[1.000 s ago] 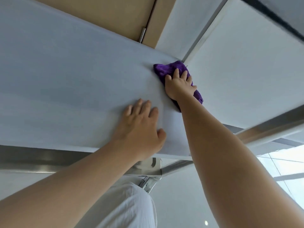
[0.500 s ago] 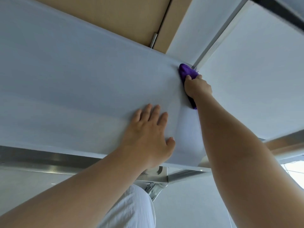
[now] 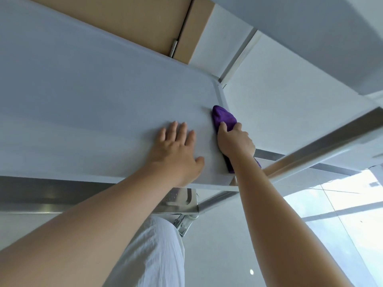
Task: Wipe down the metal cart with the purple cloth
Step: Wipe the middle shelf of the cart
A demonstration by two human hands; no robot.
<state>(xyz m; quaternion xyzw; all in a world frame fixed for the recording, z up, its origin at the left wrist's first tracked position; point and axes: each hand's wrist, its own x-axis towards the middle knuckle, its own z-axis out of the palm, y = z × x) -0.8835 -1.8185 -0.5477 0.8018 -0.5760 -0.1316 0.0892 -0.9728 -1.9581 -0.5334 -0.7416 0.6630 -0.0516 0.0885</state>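
The left hand [image 3: 176, 151] lies flat on the cart [image 3: 87, 104] top near its right edge, fingers straight and slightly spread. Just beside it the right hand [image 3: 235, 141] curls round the cloth [image 3: 224, 119], pressing it over that right edge

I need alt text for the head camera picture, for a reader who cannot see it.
A person's right hand grips a purple cloth against the right edge of the metal cart top. The left hand rests flat on the top beside it, fingers straight.
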